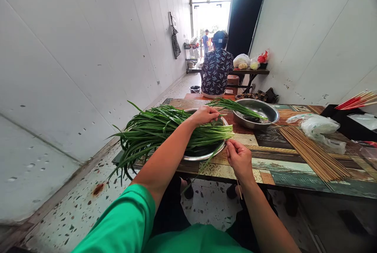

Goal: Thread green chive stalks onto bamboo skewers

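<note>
A large heap of garlic chives [153,127] lies across a metal bowl [203,158], white stem ends to the right and leaves hanging over the table's left edge. My left hand [204,115] is closed in a pinch above the heap, with a pale chive stem end showing past its fingertips. Beside the stem ends, my right hand [239,158] is closed on a thin wooden skewer [238,185] that points down past the table edge. Its upper end is near the chives; whether it touches them I cannot tell. A second metal bowl [269,122] holds a smaller chive bunch [246,108] on a skewer.
Many bare skewers [313,153] lie fanned out on the patchwork-patterned table [282,166]. Beyond them are a crumpled plastic bag [319,127] and a black box [338,115] with red-ended sticks [361,99]. A person [217,66] sits ahead, back turned, at another table.
</note>
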The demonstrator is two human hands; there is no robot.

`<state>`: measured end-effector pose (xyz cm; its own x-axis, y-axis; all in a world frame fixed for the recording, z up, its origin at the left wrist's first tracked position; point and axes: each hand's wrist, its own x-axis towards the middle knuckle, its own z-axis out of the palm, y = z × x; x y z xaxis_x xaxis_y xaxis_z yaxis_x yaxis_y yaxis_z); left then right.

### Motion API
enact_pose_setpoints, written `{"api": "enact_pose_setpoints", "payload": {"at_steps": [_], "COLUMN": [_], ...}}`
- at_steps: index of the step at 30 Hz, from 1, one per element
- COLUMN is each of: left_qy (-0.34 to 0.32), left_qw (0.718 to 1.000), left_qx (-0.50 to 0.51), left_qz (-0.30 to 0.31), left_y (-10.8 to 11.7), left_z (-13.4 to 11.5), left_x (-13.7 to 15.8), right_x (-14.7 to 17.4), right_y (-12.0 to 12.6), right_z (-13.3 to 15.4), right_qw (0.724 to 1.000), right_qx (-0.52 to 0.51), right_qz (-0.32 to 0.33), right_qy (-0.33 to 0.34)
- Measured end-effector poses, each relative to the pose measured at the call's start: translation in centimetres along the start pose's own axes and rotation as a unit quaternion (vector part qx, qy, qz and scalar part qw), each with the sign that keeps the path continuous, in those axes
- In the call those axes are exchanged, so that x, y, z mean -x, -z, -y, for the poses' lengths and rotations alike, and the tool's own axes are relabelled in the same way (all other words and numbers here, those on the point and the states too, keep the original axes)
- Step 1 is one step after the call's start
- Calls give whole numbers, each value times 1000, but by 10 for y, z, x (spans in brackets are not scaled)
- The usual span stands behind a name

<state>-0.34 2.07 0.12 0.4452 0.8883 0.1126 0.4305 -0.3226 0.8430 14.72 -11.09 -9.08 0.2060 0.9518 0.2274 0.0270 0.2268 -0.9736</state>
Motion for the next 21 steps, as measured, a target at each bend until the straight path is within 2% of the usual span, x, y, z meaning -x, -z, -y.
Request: {"api": "enact_pose_setpoints", "payload": {"at_steps": [4,9,21], "left_qy": [5,25,26], "left_qw": [1000,999,999], "left_qx": [22,42,32], "left_qz": [-4,-2,2], "left_y": [0,-1,-1], "left_z": [-3,-6,-5], "left_x": [2,3,3], "right_x": [2,2,1], "right_y": [-1,0,0], "right_z": [1,1,-2], "right_qw": [999,999,999], "right_qx": [-38,-38,-26], "right_qz": [3,3,4], "right_qy": [-30,-31,-19]}}
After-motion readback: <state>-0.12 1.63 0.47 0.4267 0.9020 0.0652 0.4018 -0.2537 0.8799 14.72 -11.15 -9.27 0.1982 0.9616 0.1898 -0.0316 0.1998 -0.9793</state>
